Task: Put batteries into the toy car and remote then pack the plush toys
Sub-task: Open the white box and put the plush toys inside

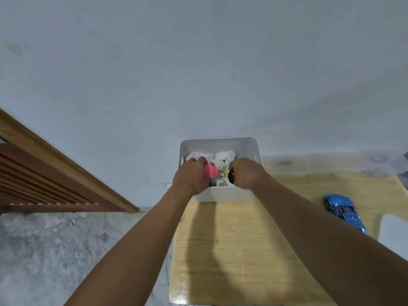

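At the far left corner of the desk (pixel 231 239) stands a white box (pixel 218 140) with a white bear (pixel 224 159) inside. Over the box, the left hand (pixel 192 175) grips a pink plush (pixel 210 171), and the right hand (pixel 247 173) is curled round a dark object (pixel 231 176). The blue toy car (pixel 344 212) lies near the right edge.

White teddy bear (pixel 223 160) is lying face-up in the bin (pixel 220 141), a pink plush toy (pixel 210 171) pressing against one side, a black item (pixel 231 177) being held at the other. Blue toy car (pixel 344 212) is resting apart on the table (pixel 231 250).
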Demonstrator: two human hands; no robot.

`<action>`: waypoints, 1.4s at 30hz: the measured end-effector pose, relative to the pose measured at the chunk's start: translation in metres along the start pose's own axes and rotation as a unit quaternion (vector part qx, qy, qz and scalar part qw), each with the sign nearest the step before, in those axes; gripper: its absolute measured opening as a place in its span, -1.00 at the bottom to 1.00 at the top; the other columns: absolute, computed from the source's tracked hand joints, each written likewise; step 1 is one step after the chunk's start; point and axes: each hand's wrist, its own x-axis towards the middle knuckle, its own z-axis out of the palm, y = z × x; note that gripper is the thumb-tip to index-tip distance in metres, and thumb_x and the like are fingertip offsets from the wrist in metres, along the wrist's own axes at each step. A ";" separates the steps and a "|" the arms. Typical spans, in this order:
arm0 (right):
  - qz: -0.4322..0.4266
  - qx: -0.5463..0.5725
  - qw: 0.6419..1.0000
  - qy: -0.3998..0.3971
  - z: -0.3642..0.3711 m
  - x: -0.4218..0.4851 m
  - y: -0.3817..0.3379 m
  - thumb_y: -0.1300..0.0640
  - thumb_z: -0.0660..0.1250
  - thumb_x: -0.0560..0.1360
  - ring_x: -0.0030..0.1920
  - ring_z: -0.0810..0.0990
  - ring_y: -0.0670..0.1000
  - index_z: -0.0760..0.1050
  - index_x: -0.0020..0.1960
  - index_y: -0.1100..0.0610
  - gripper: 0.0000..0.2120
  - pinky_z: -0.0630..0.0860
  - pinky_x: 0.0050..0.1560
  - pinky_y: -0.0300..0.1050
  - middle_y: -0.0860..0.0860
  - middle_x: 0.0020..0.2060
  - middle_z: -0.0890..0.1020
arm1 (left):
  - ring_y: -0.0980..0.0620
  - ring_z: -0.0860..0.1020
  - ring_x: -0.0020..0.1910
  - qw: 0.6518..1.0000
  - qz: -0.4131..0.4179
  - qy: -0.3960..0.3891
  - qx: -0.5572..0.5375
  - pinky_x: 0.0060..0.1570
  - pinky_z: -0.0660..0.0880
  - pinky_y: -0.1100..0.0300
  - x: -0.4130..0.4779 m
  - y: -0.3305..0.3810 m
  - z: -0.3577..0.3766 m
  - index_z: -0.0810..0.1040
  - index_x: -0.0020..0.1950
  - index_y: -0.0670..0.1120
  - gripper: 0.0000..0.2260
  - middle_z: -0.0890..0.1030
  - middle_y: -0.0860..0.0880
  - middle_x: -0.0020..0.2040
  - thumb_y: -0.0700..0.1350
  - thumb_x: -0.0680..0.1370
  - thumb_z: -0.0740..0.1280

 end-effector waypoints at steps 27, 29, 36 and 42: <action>0.405 0.208 0.889 0.050 0.065 -0.286 0.434 -0.13 0.39 0.49 0.37 0.40 0.19 0.31 0.46 -0.08 -0.41 0.45 0.31 0.15 0.04 0.44 0.36 | -0.20 0.47 0.36 0.947 0.214 -0.237 -0.041 0.29 0.46 -0.01 -0.020 0.451 0.181 0.23 0.60 0.01 -0.37 0.37 -0.17 0.43 0.12 0.59 0.37; 0.411 0.221 0.884 0.013 0.085 -0.301 0.449 -0.19 0.40 0.47 0.44 0.33 0.22 0.23 0.52 -0.12 -0.31 0.39 0.37 0.20 0.02 0.53 0.24 | -0.28 0.42 0.42 0.943 0.198 -0.264 -0.032 0.33 0.45 -0.04 -0.024 0.463 0.207 0.17 0.63 0.03 -0.32 0.24 -0.17 0.52 0.12 0.59 0.37; 0.398 0.321 0.859 -0.027 0.147 -0.320 0.483 -0.20 0.40 0.48 0.52 0.21 0.32 0.06 0.60 -0.18 -0.19 0.30 0.45 0.24 -0.06 0.63 -0.15 | -0.39 0.19 0.53 0.936 0.125 -0.319 0.083 0.45 0.34 -0.18 -0.036 0.485 0.277 -0.01 0.67 0.13 -0.22 -0.19 -0.11 0.66 0.20 0.58 0.35; 0.402 0.347 0.847 0.041 0.144 -0.310 0.480 -0.19 0.41 0.44 0.42 0.36 0.30 0.21 0.54 -0.19 -0.27 0.38 0.38 0.22 -0.11 0.61 0.04 | -0.32 0.24 0.44 0.961 0.128 -0.244 0.017 0.39 0.37 -0.13 -0.039 0.488 0.272 0.14 0.64 0.16 -0.27 0.01 -0.01 0.63 0.16 0.55 0.40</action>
